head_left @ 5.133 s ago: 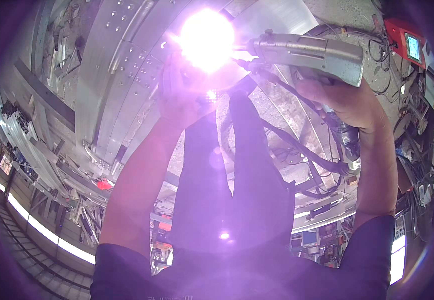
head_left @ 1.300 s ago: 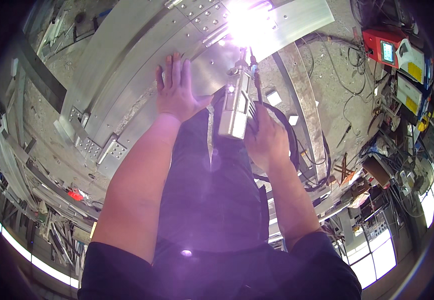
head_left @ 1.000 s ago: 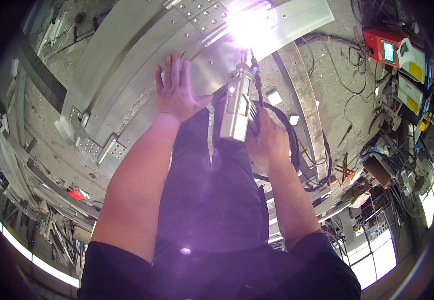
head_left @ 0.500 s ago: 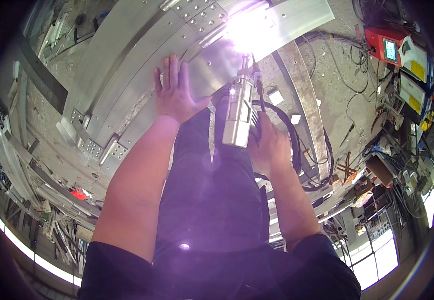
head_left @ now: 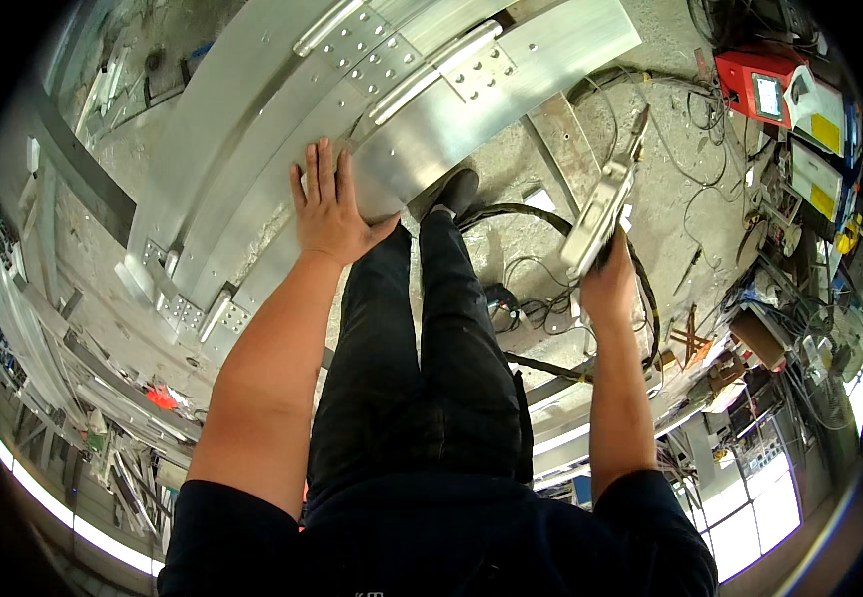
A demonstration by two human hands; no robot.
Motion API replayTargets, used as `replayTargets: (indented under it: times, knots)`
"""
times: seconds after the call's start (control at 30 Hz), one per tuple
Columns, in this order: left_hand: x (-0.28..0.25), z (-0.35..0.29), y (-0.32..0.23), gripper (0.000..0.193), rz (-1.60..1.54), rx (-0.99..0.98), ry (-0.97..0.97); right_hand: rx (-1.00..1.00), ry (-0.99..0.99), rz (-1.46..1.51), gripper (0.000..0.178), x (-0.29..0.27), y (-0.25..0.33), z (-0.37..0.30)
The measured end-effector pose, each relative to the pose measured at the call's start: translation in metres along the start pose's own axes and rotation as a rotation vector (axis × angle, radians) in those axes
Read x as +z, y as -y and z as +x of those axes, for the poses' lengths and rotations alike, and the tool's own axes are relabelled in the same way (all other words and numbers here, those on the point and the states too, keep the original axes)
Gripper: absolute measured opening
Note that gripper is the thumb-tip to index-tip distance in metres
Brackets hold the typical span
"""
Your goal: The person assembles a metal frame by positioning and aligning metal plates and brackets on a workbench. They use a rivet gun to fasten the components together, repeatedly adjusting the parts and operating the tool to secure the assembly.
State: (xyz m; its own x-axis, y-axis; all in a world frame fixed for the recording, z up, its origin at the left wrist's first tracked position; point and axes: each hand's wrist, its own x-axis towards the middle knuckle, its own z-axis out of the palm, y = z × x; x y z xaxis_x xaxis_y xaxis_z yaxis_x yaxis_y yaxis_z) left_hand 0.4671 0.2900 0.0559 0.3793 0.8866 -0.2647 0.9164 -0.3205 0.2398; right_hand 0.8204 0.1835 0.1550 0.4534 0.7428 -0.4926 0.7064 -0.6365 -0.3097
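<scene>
My left hand [head_left: 332,221] lies with its fingers spread on the near edge of a large silver metal panel [head_left: 237,199]. In my right hand [head_left: 609,289] is a silver welding gun [head_left: 599,217], gripped by its handle, with its narrow nozzle pointing away and to the right. The gun is apart from the metal, over the floor. A hinge [head_left: 481,72] with a perforated leaf lies across the panel's far end, and another hinge [head_left: 337,35] sits just left of it. A third hinge [head_left: 217,310] is at the panel's lower left end.
A black hose [head_left: 655,328] loops over the floor by my right arm. To the far right stands a red machine [head_left: 745,85] with a screen. Curved metal strips [head_left: 83,149] lie at left. My shoe [head_left: 459,191] is close to the panel's edge.
The bright flash at the gun's tip has gone out. My right hand has swung the welding gun right, away from the panel. My left hand stays on the metal, slightly lower and further left in view.
</scene>
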Motion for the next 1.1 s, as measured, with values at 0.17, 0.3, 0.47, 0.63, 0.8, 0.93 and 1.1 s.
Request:
replayTargets:
  times: [0.17,0.3,0.47,0.63,0.8,0.93,1.1]
  knots:
    - [0.003,0.006,-0.003,0.116,-0.025,0.026,-0.005,0.280,0.074,-0.175,0.058,0.022,-0.056,0.090]
    - [0.007,0.006,-0.002,0.116,-0.015,0.043,-0.032,0.201,0.073,-0.262,0.052,0.040,-0.081,0.120]
    - [0.006,0.003,0.000,0.117,0.018,0.030,-0.065,0.210,0.110,-0.336,0.044,0.046,-0.062,0.134]
    - [0.007,-0.001,0.000,0.115,-0.017,0.025,-0.077,0.171,0.148,-0.345,0.035,0.058,-0.063,0.139]
    - [-0.001,0.006,-0.003,0.117,-0.120,-0.019,0.132,0.117,0.093,-0.187,0.044,0.067,-0.107,0.134]
    - [-0.007,0.008,0.000,0.109,-0.162,0.009,0.075,-0.065,0.100,-0.101,0.075,0.051,-0.115,0.141]
    - [-0.008,-0.013,0.023,0.092,-0.351,0.048,-0.063,0.145,0.064,-0.056,0.077,0.040,-0.125,0.132]
